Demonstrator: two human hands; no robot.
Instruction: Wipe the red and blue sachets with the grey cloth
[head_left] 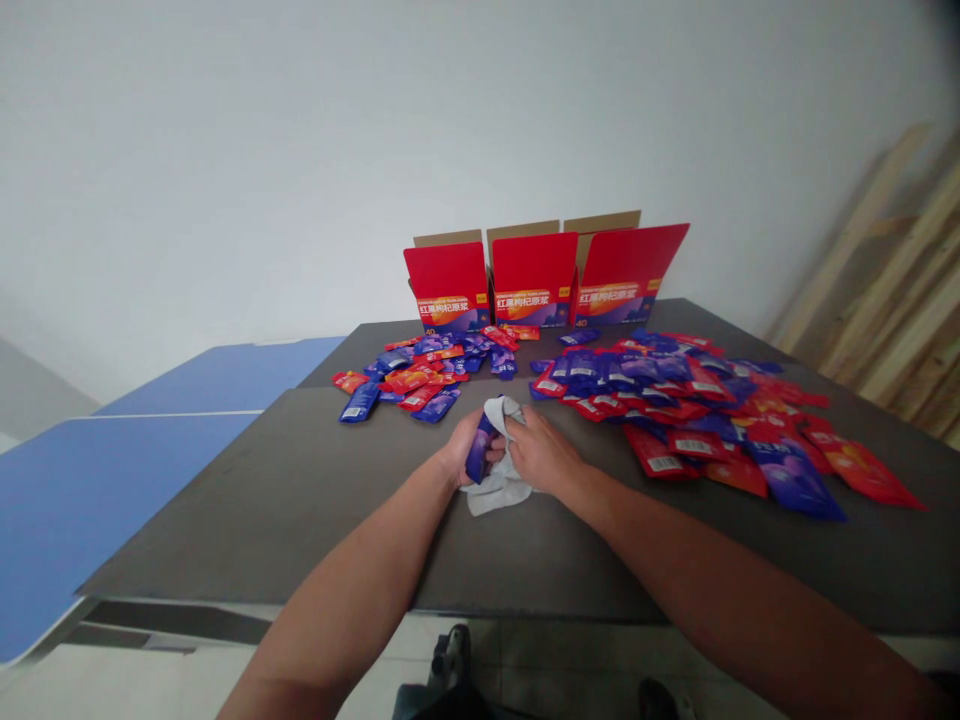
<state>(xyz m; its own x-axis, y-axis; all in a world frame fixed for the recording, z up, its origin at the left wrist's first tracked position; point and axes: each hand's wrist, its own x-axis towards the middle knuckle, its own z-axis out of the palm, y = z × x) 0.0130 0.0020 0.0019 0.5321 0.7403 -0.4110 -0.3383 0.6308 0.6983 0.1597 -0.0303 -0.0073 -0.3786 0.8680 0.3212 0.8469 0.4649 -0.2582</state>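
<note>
My left hand point(463, 450) is closed around a purple sachet point(480, 450), holding it upright over the dark grey table point(300, 500). My right hand point(541, 452) grips a white cloth point(501, 480) and presses it against the sachet. Part of the cloth lies crumpled on the table under both hands. A small pile of purple and red sachets point(424, 375) lies just beyond my left hand. A much larger spread of the same sachets point(705, 410) covers the table to the right of my right hand.
Three open red cartons point(536, 280) stand in a row at the table's far edge against a white wall. A blue table point(112, 470) adjoins on the left. Wooden planks point(892, 300) lean at the right. Dark objects sit on the floor below the near edge.
</note>
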